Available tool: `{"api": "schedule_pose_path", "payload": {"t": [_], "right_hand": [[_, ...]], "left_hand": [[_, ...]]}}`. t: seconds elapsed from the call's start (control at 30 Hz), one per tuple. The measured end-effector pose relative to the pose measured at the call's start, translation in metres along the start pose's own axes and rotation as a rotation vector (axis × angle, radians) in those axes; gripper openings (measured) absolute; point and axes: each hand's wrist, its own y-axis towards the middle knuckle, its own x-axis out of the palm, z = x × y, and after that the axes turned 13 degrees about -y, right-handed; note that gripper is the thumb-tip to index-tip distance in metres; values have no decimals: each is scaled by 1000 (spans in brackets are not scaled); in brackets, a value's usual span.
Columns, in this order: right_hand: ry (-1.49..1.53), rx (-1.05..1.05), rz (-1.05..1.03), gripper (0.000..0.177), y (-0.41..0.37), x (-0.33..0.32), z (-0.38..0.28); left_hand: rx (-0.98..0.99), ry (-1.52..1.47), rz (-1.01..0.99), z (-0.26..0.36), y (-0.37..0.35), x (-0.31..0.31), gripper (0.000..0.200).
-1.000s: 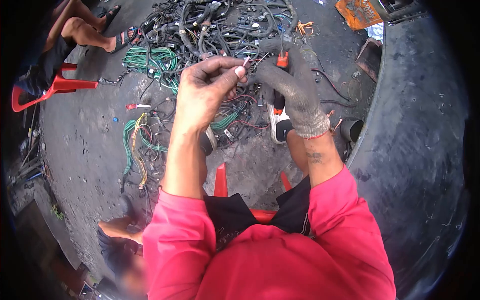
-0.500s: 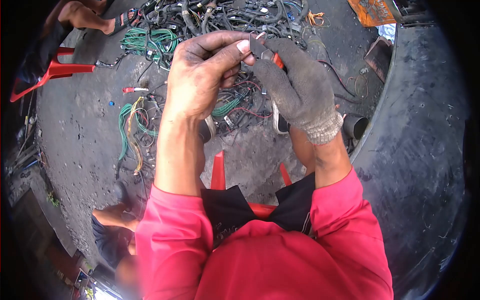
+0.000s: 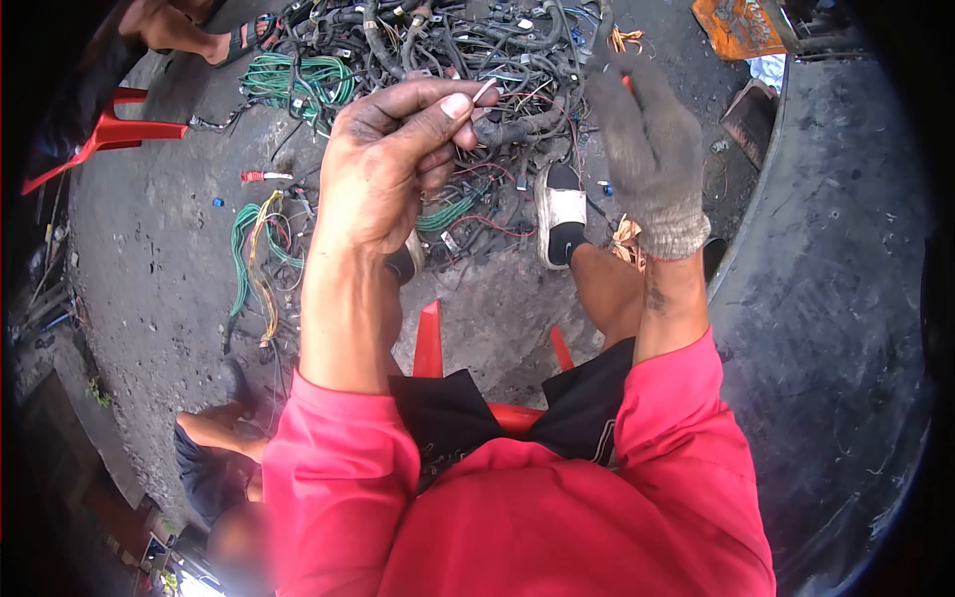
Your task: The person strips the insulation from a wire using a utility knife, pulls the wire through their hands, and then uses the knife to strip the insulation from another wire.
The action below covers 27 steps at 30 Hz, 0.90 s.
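My bare left hand (image 3: pixel 388 164) pinches a thin wire with a white end (image 3: pixel 485 91) between thumb and forefinger, above the wire heap. My right hand (image 3: pixel 652 149), in a dirty grey knit glove, is closed and held apart to the right. A small red-orange bit of the knife's handle (image 3: pixel 628 84) shows between the gloved fingers; its blade is hidden or blurred at this moment. Beyond both hands lies a tangled heap of dark wiring harnesses (image 3: pixel 448 45). One coil of green wire (image 3: pixel 298 82) rests at its left side.
A dark, scuffed panel (image 3: pixel 826 298) curves along my right side. Red plastic chair parts (image 3: pixel 428 343) show between my legs, and another red chair (image 3: pixel 114 139) stands at the left. Other people's legs (image 3: pixel 189 35) appear at upper left and lower left. Green and yellow wires (image 3: pixel 261 259) lie on the ground.
My right hand has moved right, taking the knife away from the wire; its blade showed beside my left fingers before. My left hand, still pinching the wire, shifted slightly left and down.
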Motion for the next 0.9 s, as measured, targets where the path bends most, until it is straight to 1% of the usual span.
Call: {"api": "schedule_pose_path", "payload": {"t": [0.07, 0.1, 0.17, 0.3, 0.37, 0.4, 0.47, 0.6, 0.67, 0.7, 0.77, 0.9], "right_hand": [[408, 84, -138, 21, -1, -1, -15], [409, 83, -139, 21, -1, 3, -20], [444, 33, -176, 19, -4, 10, -24], [430, -3, -227, 17, -1, 8, -22], [458, -77, -271, 18, 1, 3, -24], [458, -77, -271, 18, 1, 3, -24], [379, -118, -272, 18, -1, 4, -23], [386, -119, -263, 18, 1, 4, -26], [393, -52, -273, 18, 1, 5, -27], [392, -53, -273, 18, 0, 8, -26], [402, 70, -227, 17, -2, 15, -24], [294, -3, -196, 17, 3, 8, -20]], "left_hand": [[58, 79, 119, -3, 4, 4, 23], [53, 55, 82, -4, 5, 5, 22], [62, 45, 78, -7, 6, 9, 21], [62, 23, 55, -10, 6, 7, 19], [60, 34, 56, -10, 6, 7, 19], [70, 14, 46, -10, 7, 8, 20], [79, -5, 36, -10, 7, 7, 20], [81, 14, 58, -10, 6, 8, 19], [77, 31, 71, -11, 6, 8, 18], [63, -13, 66, -11, 6, 8, 19], [49, -59, 60, -13, 7, 8, 20], [4, -145, 83, -14, 9, 8, 21]]}}
